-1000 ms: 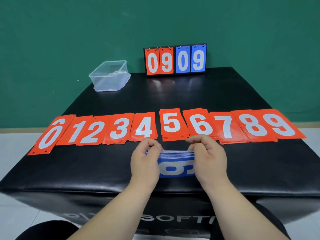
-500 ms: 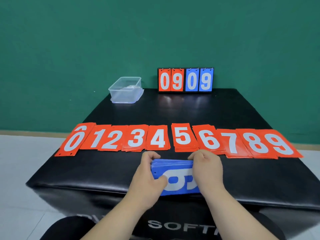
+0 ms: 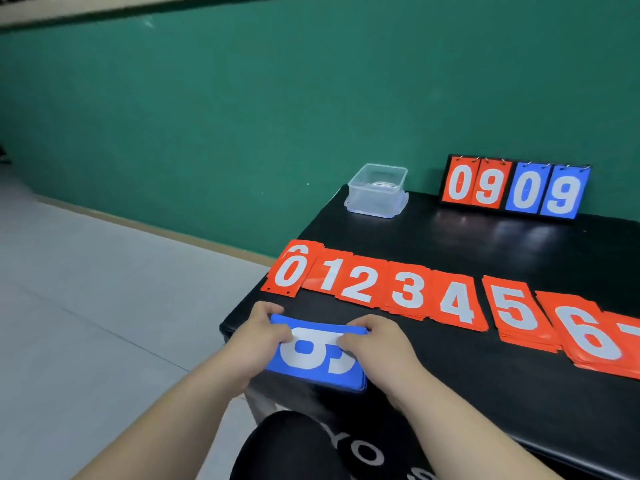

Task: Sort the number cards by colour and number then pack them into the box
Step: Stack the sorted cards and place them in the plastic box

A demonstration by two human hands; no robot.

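left hand (image 3: 258,336): gripping the left end of the stack of blue plastic number cards (image 3: 315,362), fingers curled over its far edge.
right hand (image 3: 375,344): gripping the right end of the same stack, fingers curled over the far edge too.
blue stack: at the near left corner of the black padded bench (image 3: 485,375). I can't tell if it rests on the bench or is lifted. Both hands partly cover the top white digit, so I can't read it.
red plastic number cards (image 3: 408,289): piles 0 to 6 in a row on the bench just beyond the stack. One more pile is cut off at the right.
clear rectangular plastic box (image 3: 377,188): far left corner of the bench, top open, well apart from the hands.
black flip scoreboard (image 3: 516,185): upright at the far edge, right of the box. I read red 0 9, blue 0 9.
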